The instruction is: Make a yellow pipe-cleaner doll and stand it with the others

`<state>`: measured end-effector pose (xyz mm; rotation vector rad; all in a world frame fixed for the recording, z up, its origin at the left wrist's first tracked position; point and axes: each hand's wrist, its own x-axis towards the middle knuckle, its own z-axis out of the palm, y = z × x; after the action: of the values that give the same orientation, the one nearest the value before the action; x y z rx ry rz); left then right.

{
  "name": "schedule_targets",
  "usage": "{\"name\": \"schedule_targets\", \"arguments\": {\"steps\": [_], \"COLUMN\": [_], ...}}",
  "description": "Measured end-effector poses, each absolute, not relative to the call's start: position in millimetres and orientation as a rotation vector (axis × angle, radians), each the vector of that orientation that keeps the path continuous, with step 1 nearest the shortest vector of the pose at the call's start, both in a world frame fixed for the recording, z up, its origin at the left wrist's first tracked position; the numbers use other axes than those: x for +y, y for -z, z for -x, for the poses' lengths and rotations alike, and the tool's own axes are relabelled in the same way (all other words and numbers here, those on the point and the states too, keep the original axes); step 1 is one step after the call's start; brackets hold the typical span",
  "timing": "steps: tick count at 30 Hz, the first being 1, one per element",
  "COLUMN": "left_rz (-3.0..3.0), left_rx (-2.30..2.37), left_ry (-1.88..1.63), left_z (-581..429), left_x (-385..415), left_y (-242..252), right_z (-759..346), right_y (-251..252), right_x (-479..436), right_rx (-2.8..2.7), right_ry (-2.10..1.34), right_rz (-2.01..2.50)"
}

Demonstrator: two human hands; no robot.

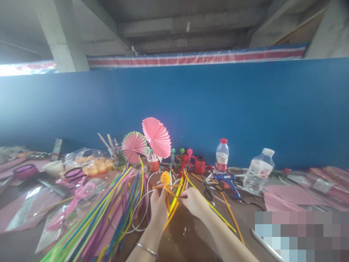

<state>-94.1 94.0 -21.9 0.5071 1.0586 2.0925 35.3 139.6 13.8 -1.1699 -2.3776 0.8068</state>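
My left hand is closed around an orange pipe-cleaner figure, upright, with a coiled ball for a head and strands sticking out sideways below it. To its right, my right hand pinches a loose orange pipe cleaner that runs from the figure. Yellow pipe cleaners lie on the table just behind and between my hands. Small finished-looking figures in several colours stand further back, among them a red figure and a pink figure.
A large bundle of coloured pipe cleaners spreads over the left. Paper fans rise behind it. On the right are black-handled scissors, a blue glue gun with its cord, and two plastic bottles. A blue wall stands behind the table.
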Motion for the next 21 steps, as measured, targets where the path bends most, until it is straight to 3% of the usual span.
{"name": "schedule_targets", "arguments": {"steps": [15, 21], "left_rz": [-0.515, -0.51], "left_rx": [0.941, 0.95], "left_ry": [-2.046, -2.059], "left_z": [94.3, 95.7], "left_x": [98.0, 99.8], "left_y": [24.2, 27.3], "right_z": [-44.3, -48.4], "right_y": [-5.5, -5.4], "right_x": [160.5, 166.8], "right_rx": [-2.185, -2.138], "right_ry": [-0.967, -0.995], "right_rz": [1.243, 1.071]}}
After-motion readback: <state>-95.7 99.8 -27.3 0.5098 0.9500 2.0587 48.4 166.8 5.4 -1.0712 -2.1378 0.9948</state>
